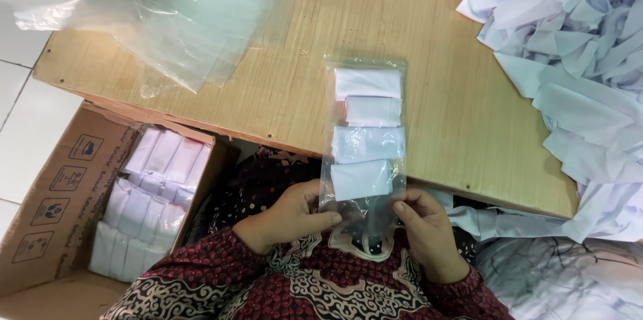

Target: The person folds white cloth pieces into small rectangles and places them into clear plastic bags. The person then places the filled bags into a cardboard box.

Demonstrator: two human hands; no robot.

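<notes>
A clear plastic bag (365,136) lies lengthwise on the wooden table (281,72), with its near end hanging over the front edge. Inside it are several folded white cloth pieces (367,83) stacked in a row. My left hand (295,213) pinches the bag's near open end from the left. My right hand (425,223) pinches the same end from the right, fingertips on the plastic below the nearest cloth piece.
A heap of loose white cloth strips (569,45) covers the table's right side and spills over the edge. Crumpled clear plastic bags (154,18) lie at the far left. A cardboard box (60,199) on the floor at left holds several packed bags of white cloth (151,199).
</notes>
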